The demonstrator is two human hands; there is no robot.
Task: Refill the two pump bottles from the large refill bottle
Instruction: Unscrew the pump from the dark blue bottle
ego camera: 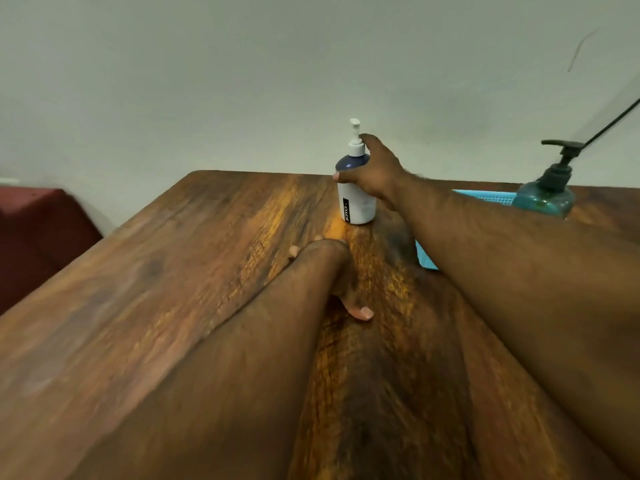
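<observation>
white pump bottle (356,199) gripped by right hand (375,171) | left hand (332,271) flat on table (173,271) | teal pump bottle (547,195) beside blue basket (485,196)

1. One text can be read — the word "JOYO", in white letters on a narrow black label (346,210). The letters run sideways along the strip, so the word reads vertically.
2. This label stands on the lower front of the white pump bottle (356,199), a little right of the middle of the frame.
3. The teal pump bottle (545,199) at the right edge shows no text that can be read — it is blurred.
</observation>
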